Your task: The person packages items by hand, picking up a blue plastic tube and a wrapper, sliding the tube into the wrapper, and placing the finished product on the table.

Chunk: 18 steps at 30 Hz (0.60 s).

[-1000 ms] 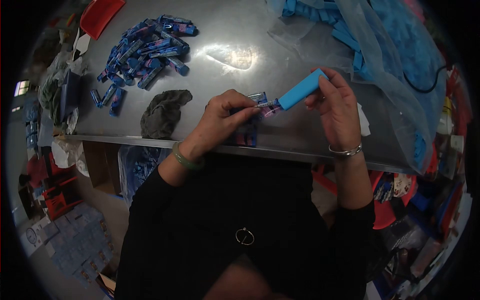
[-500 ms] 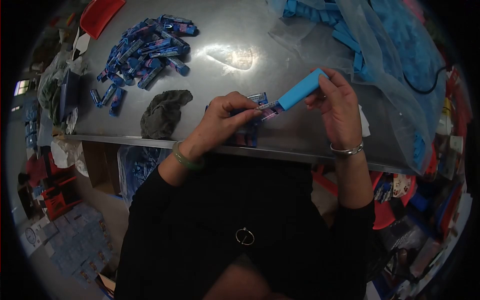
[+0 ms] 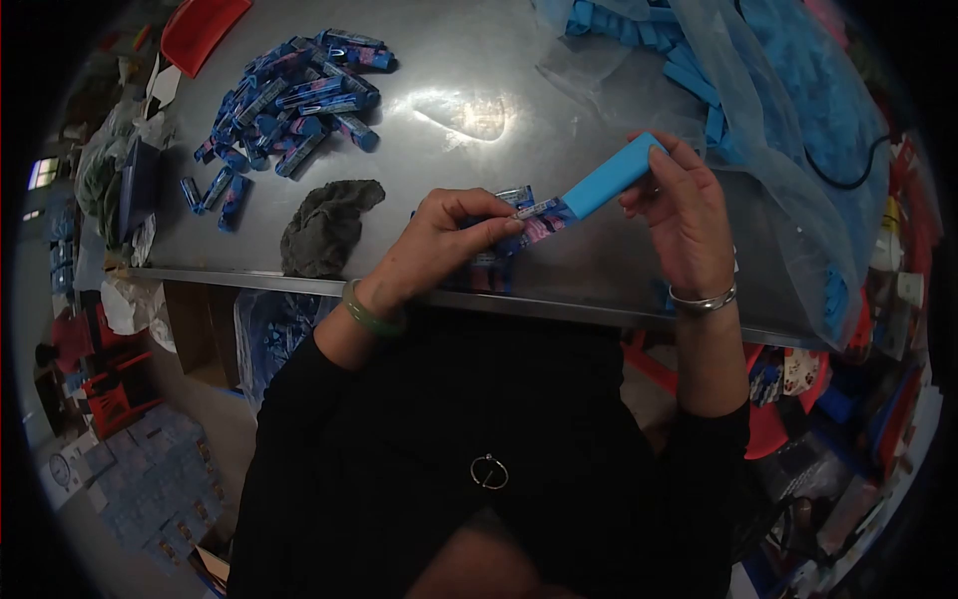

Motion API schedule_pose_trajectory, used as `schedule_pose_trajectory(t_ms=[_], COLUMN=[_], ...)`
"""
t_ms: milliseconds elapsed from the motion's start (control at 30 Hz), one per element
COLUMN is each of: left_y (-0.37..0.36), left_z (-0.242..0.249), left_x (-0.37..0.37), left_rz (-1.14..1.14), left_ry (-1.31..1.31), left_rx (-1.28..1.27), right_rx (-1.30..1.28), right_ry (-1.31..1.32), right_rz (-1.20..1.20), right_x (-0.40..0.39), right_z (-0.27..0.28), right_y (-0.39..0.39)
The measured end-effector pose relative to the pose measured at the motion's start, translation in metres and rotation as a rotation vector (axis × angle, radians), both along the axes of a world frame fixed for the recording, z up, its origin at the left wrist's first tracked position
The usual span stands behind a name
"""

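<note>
My left hand [image 3: 454, 235], with a green bangle at its wrist, pinches the lower left end of a printed blue-and-pink wrapper [image 3: 545, 222]. A plain light blue block [image 3: 611, 178] adjoins the wrapper's upper right end. My right hand [image 3: 689, 205], wearing a silver bangle, grips the far end of this block between thumb and fingers. More printed packets [image 3: 491, 272] lie beneath and behind my left hand, partly hidden. To its left, a crumpled dark cloth [image 3: 329, 228] rests on the metal table [image 3: 439, 60].
Wrapped packets [image 3: 289, 100] are heaped at the upper left, near a red tray [image 3: 203, 32]. Clear plastic with light blue blocks [image 3: 691, 72] covers the right side. An open cardboard box [image 3: 200, 334] stands below the table edge.
My right hand and the blue block have shifted slightly right. More of the printed wrapper shows between the block and my left hand, which has barely moved.
</note>
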<state>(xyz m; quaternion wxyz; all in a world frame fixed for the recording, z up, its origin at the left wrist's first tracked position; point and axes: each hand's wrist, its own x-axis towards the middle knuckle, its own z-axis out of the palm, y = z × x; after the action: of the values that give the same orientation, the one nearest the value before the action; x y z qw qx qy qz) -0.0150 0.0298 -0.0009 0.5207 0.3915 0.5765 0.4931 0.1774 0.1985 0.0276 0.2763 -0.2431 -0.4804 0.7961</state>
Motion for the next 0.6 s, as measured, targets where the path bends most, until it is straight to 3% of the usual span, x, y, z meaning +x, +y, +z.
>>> schedule_pose_trajectory(t_ms=[200, 267, 467, 600], left_y=[0.001, 0.0, 0.001, 0.003], left_z=[-0.001, -0.002, 0.004, 0.0], left_x=[0.001, 0.002, 0.005, 0.009], left_rz=[-0.012, -0.019, -0.047, 0.022], left_ry=[0.0, 0.003, 0.151, 0.041], left_rx=[0.079, 0.07, 0.055, 0.117], right_rx=[0.003, 0.152, 0.302, 0.29], right_ry=[-0.069, -0.143, -0.088, -0.041], right_rz=[0.054, 0.055, 0.097, 0.138], right_x=[-0.002, -0.002, -0.005, -0.007], right_z=[0.002, 0.006, 0.005, 0.005], right_y=[0.0, -0.004, -0.017, -0.024])
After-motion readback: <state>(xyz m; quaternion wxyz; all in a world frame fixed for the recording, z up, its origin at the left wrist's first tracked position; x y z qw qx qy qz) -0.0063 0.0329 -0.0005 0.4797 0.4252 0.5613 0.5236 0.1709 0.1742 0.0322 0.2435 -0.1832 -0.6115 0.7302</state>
